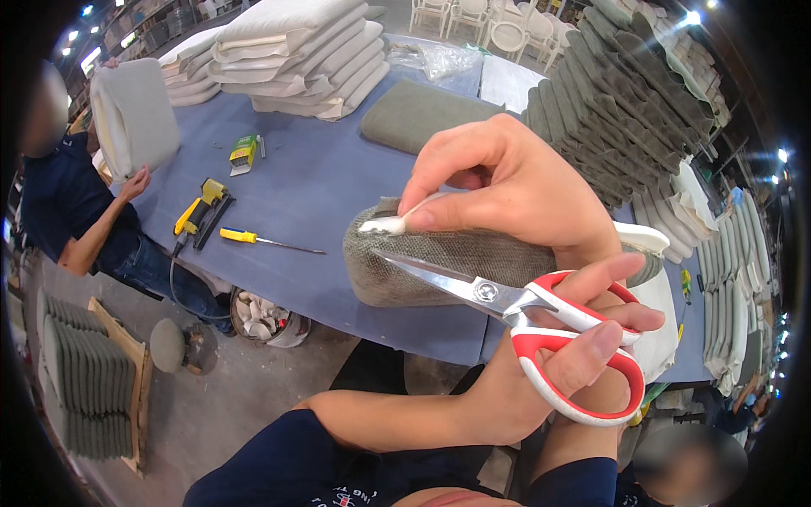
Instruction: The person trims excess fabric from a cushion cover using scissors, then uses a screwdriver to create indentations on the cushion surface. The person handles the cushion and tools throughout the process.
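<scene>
A grey-green woven cushion [473, 253] stands on its edge on the blue table in front of me. White stuffing or cloth [384, 226] sticks out at its upper left corner. My right hand [507, 182] reaches over the cushion, with thumb and index finger pinching that white material. Closer to me, my left hand [557, 363] grips scissors [486, 291] with red and white handles. Their blades look nearly closed and point left, the tip in front of the cushion's side just below the white material.
A yellow screwdriver [241, 236], staple gun [201, 211] and small green box [243, 154] lie left. Behind are another cushion [422, 114] and white cushion stacks [296, 51]; dark covers [617, 84] pile up right. A co-worker [84, 194] holds a light cushion [135, 118].
</scene>
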{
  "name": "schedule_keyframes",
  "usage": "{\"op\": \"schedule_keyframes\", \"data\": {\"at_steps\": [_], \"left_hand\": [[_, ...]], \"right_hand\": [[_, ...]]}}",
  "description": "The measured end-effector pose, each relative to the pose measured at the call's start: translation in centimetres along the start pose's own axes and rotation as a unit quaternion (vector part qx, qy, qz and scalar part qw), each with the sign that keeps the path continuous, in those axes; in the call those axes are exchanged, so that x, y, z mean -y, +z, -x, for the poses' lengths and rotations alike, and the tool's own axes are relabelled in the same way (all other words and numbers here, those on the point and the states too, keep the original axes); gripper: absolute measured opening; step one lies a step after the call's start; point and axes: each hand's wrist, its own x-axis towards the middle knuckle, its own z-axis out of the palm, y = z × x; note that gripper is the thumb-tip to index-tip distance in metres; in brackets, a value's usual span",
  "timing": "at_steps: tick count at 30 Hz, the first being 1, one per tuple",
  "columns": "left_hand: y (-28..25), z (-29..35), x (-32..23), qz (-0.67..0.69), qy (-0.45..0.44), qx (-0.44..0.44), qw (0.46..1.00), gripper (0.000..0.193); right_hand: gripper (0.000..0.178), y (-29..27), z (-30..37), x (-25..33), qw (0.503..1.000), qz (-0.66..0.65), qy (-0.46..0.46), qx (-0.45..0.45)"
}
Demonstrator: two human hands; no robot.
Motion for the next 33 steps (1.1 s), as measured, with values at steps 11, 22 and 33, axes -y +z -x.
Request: {"op": "schedule_keyframes", "data": {"at_steps": [11, 22, 33], "left_hand": [[0.0, -0.5, 0.9, 0.065, 0.007, -0.005, 0.998, 0.082], [-0.1, -0.5, 1.3, 0.052, 0.014, 0.000, 0.999, 0.078], [0.1, -0.3, 1.3, 0.058, 0.023, -0.022, 0.998, 0.077]], "right_hand": [[0.015, 0.9, -0.3, -0.5, 0.999, -0.033, -0.011, -0.007], [0.014, 1.3, -0.2, -0.8, 0.999, -0.034, -0.029, -0.008], [0.014, 1.3, -0.2, -0.5, 0.999, -0.026, -0.020, -0.004]]}}
